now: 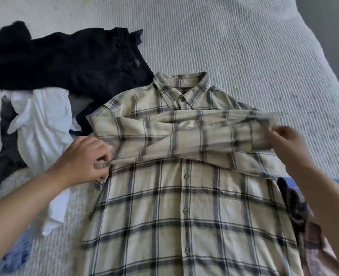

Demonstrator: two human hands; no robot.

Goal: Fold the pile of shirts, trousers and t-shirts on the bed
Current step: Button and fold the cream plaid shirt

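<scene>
soft even daylight, motion blur, wide-angle bending at edges.

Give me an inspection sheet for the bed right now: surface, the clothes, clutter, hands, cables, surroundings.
Surface: bed cover, pale and ribbed.
Job's things: plaid shirt laid front up and buttoned, sleeves crossed over the chest; dark garments and white garments piled unfolded to its left.
Clutter: blue fabric at the lower left, blurred.
Hands: left hand pinches the shirt's left edge; right hand has a grip on a sleeve end.
Cables: nothing seen.
Surroundings: grey strip at the upper right, unclear.
</scene>
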